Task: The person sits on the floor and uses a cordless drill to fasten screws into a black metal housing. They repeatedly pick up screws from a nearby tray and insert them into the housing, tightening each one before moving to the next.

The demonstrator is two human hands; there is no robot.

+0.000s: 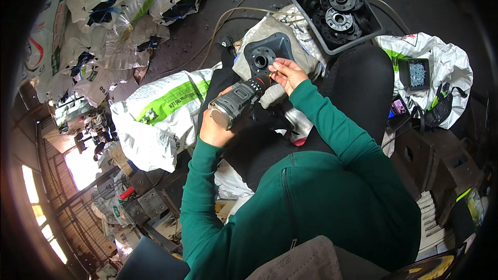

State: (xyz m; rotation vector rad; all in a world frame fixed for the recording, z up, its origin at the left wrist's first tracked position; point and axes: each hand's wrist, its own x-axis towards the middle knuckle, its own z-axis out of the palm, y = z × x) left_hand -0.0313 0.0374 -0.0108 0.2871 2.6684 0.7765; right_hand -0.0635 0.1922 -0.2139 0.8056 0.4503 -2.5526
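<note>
My left hand point(213, 130) is wrapped round a grey and black cordless drill point(231, 106). The drill's nose points away from me, toward a dark plastic part with a round, holed flange point(261, 58). This part rests on a pale cloth sack point(306, 54) between my knees. Just right of the drill's tip is my right hand point(289, 74), its thumb and fingers pinched together. A tiny thing shows at those fingertips, too small to name. Whether the drill's bit touches it I cannot tell.
Beyond my right knee stands a grey bin point(334, 46) holding several black round flanges point(342, 0). To the right, a black tray of small screws point(417, 74) and a phone point(398, 107) lie by a white bag. Full white sacks point(111, 31) pile up at far left; a hose point(220, 23) crosses the floor.
</note>
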